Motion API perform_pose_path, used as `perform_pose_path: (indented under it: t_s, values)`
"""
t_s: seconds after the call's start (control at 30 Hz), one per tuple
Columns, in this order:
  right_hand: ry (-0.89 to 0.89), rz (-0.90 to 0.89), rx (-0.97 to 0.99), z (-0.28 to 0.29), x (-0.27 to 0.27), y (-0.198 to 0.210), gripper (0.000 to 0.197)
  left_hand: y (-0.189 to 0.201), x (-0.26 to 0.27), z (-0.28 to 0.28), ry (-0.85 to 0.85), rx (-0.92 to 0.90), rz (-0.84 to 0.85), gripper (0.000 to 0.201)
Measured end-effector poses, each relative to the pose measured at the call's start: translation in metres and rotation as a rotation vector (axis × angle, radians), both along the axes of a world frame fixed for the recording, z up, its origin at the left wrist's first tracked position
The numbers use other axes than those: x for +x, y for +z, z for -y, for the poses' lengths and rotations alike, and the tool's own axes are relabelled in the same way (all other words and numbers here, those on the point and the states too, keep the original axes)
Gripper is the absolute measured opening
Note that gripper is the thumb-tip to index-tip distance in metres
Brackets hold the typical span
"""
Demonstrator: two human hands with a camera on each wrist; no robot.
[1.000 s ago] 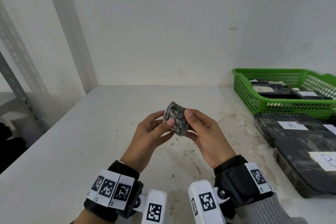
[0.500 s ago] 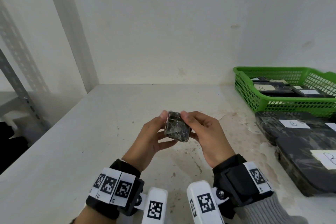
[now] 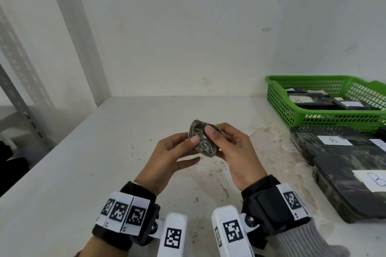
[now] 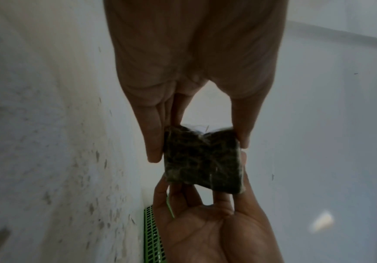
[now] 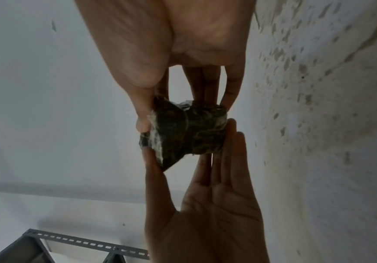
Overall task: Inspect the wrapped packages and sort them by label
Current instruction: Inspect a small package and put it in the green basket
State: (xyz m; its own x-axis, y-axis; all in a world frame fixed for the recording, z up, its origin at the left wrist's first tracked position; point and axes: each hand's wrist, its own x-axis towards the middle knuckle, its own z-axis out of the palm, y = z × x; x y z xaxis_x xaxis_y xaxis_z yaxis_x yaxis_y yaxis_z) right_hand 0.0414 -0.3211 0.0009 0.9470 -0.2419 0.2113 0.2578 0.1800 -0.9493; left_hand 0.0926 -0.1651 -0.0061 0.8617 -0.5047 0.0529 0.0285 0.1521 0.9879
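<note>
Small wrapped package (image 3: 203, 141) held up at frame centre, above the table (image 3: 83, 173).
We see left hand (image 3: 167, 158) and right hand (image 3: 236, 152) both pinching it, thumbs on top; green basket (image 3: 277, 98) upper right.

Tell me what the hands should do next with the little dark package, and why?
Probably keep turning it. Both the left hand and the right hand pinch the small wrapped package above the table, and no white label shows on any side in view. The big packages beside it show a B, so finding a letter likely comes first.
</note>
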Motion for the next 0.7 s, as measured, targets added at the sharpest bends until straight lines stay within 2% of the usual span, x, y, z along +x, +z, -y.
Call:
perform_pose_path:
  t_s: [0.07,0.13,0.23,0.33,0.47,0.53,0.57,0.63,0.7]
  values:
    - [0.044,-0.018,0.009,0.0015,-0.0009,0.0030,0.015,-0.0003,0.0005,0.0001,0.020,-0.003,0.019,0.047]
    - [0.080,-0.019,0.009,0.0013,-0.0020,0.0041,0.021,-0.0003,0.0002,0.0004,0.032,-0.015,0.025,0.043]
    - [0.086,-0.011,-0.051,-0.0021,-0.0022,0.0034,0.029,0.0007,0.0006,-0.0009,0.058,-0.049,-0.012,0.047]
    - [0.030,0.002,-0.106,-0.0045,-0.0008,-0.0005,0.016,0.0019,0.0013,-0.0023,0.042,-0.033,-0.033,0.054]
    - [0.044,-0.017,-0.092,-0.0034,-0.0008,-0.0005,0.022,0.0023,-0.0017,0.0009,0.062,-0.034,0.004,0.034]
    - [0.087,-0.042,-0.115,-0.0033,-0.0006,0.0004,0.037,0.0020,-0.0023,0.0007,0.078,-0.030,0.013,0.034]
    - [0.108,-0.060,-0.110,-0.0031,-0.0001,-0.0003,0.053,0.0016,-0.0020,0.0006,0.077,-0.027,0.016,0.037]
    - [0.112,-0.112,-0.064,-0.0036,0.0002,0.0011,0.079,-0.0007,-0.0008,-0.0010,0.049,-0.013,0.032,0.054]
    - [0.109,-0.176,-0.025,-0.0030,-0.0007,0.0031,0.078,-0.0021,0.0006,-0.0011,0.014,-0.011,0.052,0.072]
